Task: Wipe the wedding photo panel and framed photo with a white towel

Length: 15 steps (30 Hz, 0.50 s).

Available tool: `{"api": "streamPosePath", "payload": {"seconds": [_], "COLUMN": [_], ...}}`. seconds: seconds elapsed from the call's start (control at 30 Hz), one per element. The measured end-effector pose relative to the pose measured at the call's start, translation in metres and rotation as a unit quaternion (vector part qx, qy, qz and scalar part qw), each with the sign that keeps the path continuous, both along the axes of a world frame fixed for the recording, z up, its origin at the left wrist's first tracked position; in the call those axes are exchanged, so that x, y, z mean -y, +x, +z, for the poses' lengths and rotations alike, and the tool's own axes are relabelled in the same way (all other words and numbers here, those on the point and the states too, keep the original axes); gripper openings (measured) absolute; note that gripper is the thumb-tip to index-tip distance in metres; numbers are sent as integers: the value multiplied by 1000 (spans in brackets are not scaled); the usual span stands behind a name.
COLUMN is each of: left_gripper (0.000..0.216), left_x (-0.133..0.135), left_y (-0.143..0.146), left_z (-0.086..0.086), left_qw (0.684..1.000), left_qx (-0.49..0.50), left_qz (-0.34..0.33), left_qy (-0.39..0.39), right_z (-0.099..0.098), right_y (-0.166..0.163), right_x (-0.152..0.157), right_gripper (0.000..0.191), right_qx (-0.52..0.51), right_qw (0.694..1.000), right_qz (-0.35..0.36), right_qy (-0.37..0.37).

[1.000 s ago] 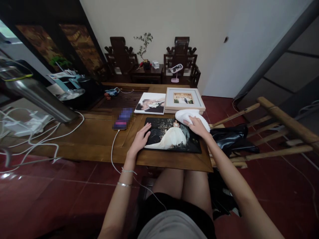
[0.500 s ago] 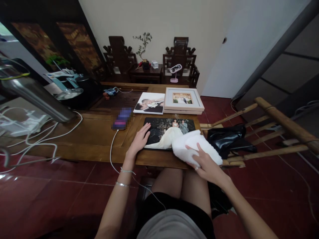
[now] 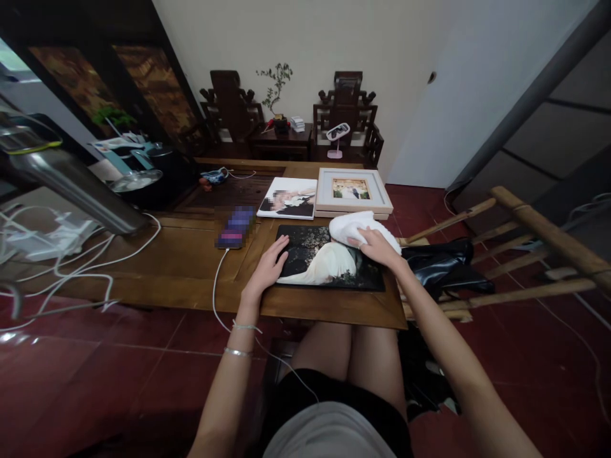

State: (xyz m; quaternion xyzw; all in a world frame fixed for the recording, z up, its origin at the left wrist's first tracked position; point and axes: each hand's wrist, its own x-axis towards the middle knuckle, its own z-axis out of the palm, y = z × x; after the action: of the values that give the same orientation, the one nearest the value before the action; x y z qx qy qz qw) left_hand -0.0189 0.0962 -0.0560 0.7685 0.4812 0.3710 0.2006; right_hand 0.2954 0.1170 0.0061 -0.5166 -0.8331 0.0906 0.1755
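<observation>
A dark wedding photo panel (image 3: pixel 329 261) lies flat on the wooden table (image 3: pixel 310 310) before me. My left hand (image 3: pixel 270 264) rests with outstretched fingers on the panel's left edge. Bunched under my right hand (image 3: pixel 377 245) is a white cloth (image 3: pixel 351 224), pressed on the panel's upper right part and covering the couple's upper bodies. Behind the panel lie a white-edged photo print (image 3: pixel 287 197) and, to its right, a pale picture frame (image 3: pixel 356 186) stacked on another.
A charging phone (image 3: pixel 235 228) lies left of the panel. Further left are a steel bottle (image 3: pixel 71 178) and tangled white cables (image 3: pixel 52 235). At the right stands a bamboo chair (image 3: pixel 548 232) with a black bag (image 3: pixel 442 264) on it.
My right hand has moved the white cloth up and away from me, from the panel's lower right corner to its upper right. My left hand has stayed in place.
</observation>
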Motion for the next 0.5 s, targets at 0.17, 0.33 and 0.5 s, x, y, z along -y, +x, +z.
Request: {"api": "streamPosePath", "payload": {"seconds": [0.17, 0.33, 0.5], "left_gripper": [43, 44, 44], "left_x": [-2, -3, -2], "left_y": [0, 1, 2], "left_z": [0, -2, -1], "left_qw": [1000, 1000, 1000], "left_qx": [-1, -5, -12], "left_qz": [2, 1, 4], "left_qy": [1, 5, -3], "right_z": [-4, -17, -25], "right_y": [-5, -5, -3], "right_x": [-19, 33, 114], "right_gripper": [24, 18, 12], "right_qx": [22, 50, 14], "right_qw": [998, 996, 995], "right_qz": [-34, 1, 75], "right_qy": [39, 68, 70]}}
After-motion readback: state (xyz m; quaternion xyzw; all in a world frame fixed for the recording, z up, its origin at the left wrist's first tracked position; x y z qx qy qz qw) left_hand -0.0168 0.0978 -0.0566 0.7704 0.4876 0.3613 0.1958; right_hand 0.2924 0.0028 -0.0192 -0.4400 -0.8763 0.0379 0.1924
